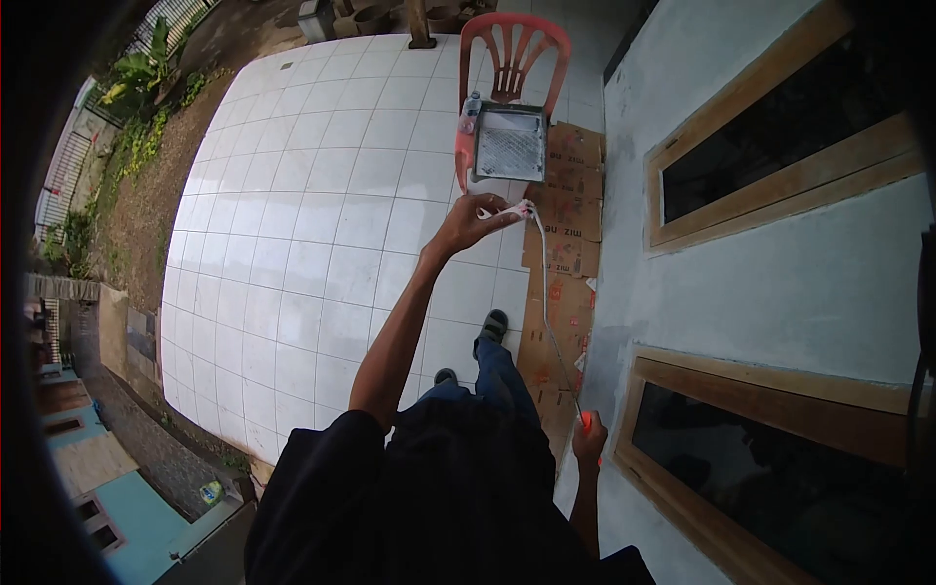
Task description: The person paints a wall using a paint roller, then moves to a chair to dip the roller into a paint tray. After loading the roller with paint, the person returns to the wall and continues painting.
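My right hand is closed round the orange handle of a paint roller, low beside the wall. From it the long thin metal rod runs up to the roller's head end. My left hand is at that end, its fingers closed on a whitish piece that looks like cloth or the roller sleeve; which one I cannot tell. Just above my left hand, a paint tray with a ribbed, whitish surface lies on a red plastic chair. A clear bottle stands at the tray's left side.
Flattened cardboard covers the floor along the pale wall at right. The wall has two wooden window frames. White floor tiles spread to the left. A post rises beyond, left of the chair.
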Tool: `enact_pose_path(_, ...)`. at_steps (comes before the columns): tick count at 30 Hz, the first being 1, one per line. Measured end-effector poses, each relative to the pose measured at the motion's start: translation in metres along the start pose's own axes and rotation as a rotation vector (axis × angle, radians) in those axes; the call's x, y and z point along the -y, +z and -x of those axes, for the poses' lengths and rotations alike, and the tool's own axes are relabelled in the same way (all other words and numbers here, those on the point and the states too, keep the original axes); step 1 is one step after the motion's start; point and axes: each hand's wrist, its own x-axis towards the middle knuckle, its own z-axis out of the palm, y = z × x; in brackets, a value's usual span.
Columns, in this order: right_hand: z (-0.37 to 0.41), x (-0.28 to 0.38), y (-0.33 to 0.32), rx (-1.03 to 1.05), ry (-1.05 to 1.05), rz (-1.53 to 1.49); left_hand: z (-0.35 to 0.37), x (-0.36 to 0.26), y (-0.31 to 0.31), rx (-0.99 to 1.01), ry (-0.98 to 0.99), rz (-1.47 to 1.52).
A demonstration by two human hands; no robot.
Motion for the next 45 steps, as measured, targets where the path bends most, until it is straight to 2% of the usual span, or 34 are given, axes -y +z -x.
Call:
enact_pose_path(4,-0.048,0.005,-0.003,0.045,0.028,-0.037,-0.044,0.009,0.004,-0.122,0.085,-0.038)
enact_pose_path(8,-0.093,0.008,-0.008,0.100,0.049,0.004,-0.083,0.025,0.009,-0.224,0.048,-0.002)
enact_pose_path(10,-0.112,0.012,-0.008,0.088,0.021,0.007,-0.102,0.033,0.008,-0.303,0.161,-0.173)
enact_pose_path(11,-0.121,0.014,-0.007,0.093,0.024,0.009,-0.110,0.038,0.009,-0.303,0.155,-0.171)
enact_pose_path(13,-0.140,0.022,-0.003,0.099,0.028,0.024,-0.126,0.039,0.010,-0.352,0.150,-0.434)
enact_pose_path(16,-0.165,0.037,0.005,0.160,0.121,0.038,-0.154,0.072,0.015,-0.405,0.095,-0.472)
enact_pose_path(17,-0.174,0.039,0.010,0.160,0.128,0.041,-0.164,0.075,0.012,-0.379,0.009,-0.450)
enact_pose_path(20,-0.198,0.047,0.033,0.140,0.132,0.032,-0.198,0.094,0.000,-0.339,-0.057,-0.438)
enact_pose_path(22,-0.215,0.058,0.049,0.147,0.200,0.123,-0.220,0.120,-0.009,-0.270,-0.035,-0.459)
enact_pose_path(26,-0.241,0.088,0.078,0.160,0.256,0.117,-0.272,0.165,-0.032,-0.169,-0.013,-0.532)
enact_pose_path(27,-0.250,0.099,0.086,0.171,0.309,0.090,-0.284,0.161,-0.043,-0.160,-0.018,-0.531)
enact_pose_path(29,-0.261,0.116,0.101,0.193,0.375,0.005,-0.298,0.138,-0.060,0.083,-0.079,-0.632)
enact_pose_path(30,-0.266,0.123,0.107,0.201,0.386,0.012,-0.300,0.142,-0.059,0.092,-0.090,-0.624)
enact_pose_path(32,-0.278,0.137,0.124,0.238,0.565,-0.147,-0.304,0.156,-0.060,0.089,-0.115,-0.580)
enact_pose_path(35,-0.297,0.150,0.141,0.251,0.656,-0.291,-0.321,0.200,-0.055,0.028,-0.222,-0.545)
enact_pose_path(38,-0.314,0.142,0.156,0.271,0.733,-0.406,-0.343,0.235,-0.042,0.005,-0.205,-0.611)
enact_pose_path(40,-0.329,0.134,0.167,0.334,0.871,-0.428,-0.357,0.263,-0.032,0.073,-0.209,-0.617)
enact_pose_path(41,-0.338,0.126,0.172,0.344,0.878,-0.422,-0.363,0.279,-0.024,0.012,-0.252,-0.575)
enact_pose_path(43,-0.367,0.129,0.181,0.409,0.974,-0.625,-0.367,0.318,-0.007,-0.102,-0.372,-0.501)
enact_pose_path(44,-0.382,0.131,0.187,0.418,0.984,-0.626,-0.369,0.338,-0.002,-0.096,-0.383,-0.506)
enact_pose_path(45,-0.398,0.132,0.194,0.428,0.971,-0.625,-0.371,0.357,0.000,-0.154,-0.549,-0.189)
